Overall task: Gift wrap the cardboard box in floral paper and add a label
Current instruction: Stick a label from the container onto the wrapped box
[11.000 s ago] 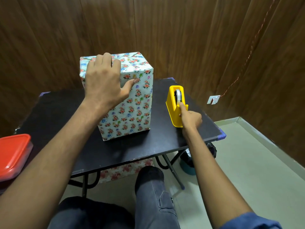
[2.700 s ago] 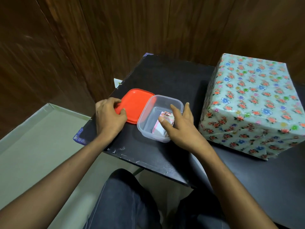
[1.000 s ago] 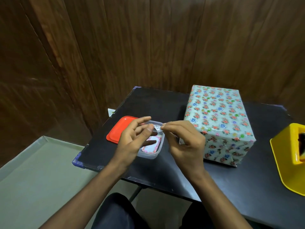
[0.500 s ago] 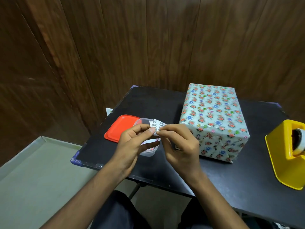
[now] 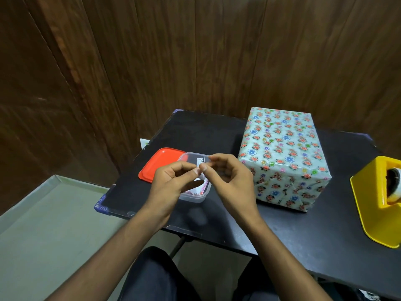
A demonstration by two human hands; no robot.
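At frame centre, the left hand (image 5: 171,181) and right hand (image 5: 230,181) together pinch a small label (image 5: 199,165) above the clear tub (image 5: 196,196); peel slowly, then press it flat onto the wrapped box (image 5: 282,157) at centre right.

No text can be read — the dark marks on the small label (image 5: 200,163) stay too blurred

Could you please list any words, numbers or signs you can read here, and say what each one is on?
Small label pinched between left hand and right hand: dark marks, too small and blurred to read.
Wrapped box: floral print only, no text.
Yellow tape dispenser: no text visible.
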